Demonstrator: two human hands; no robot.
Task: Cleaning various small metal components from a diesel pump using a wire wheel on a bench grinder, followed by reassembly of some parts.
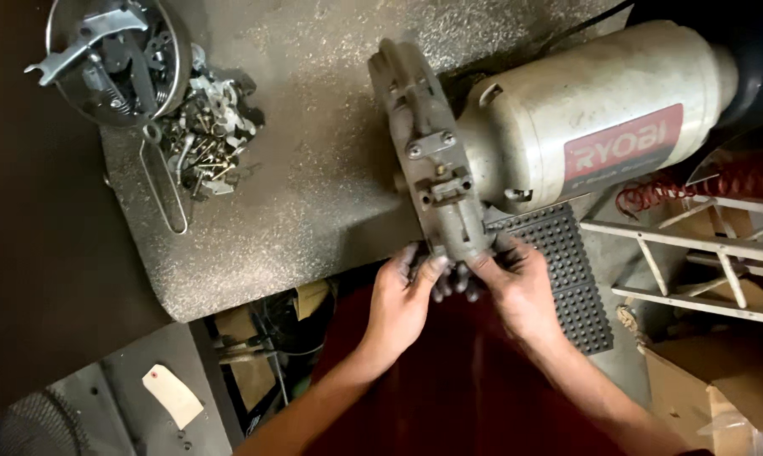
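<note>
Metal bowl holding springs and brackets, left hand, right hand pinching grinder guard.

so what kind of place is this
Probably a small metal workshop: a bench grinder on a gritty worktop, both hands at its wheel guard, and a bowl of metal parts.

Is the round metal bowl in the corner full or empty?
Full. The round metal bowl holds a heap of small metal parts, and more loose parts lie piled on the worktable beside it.
</note>
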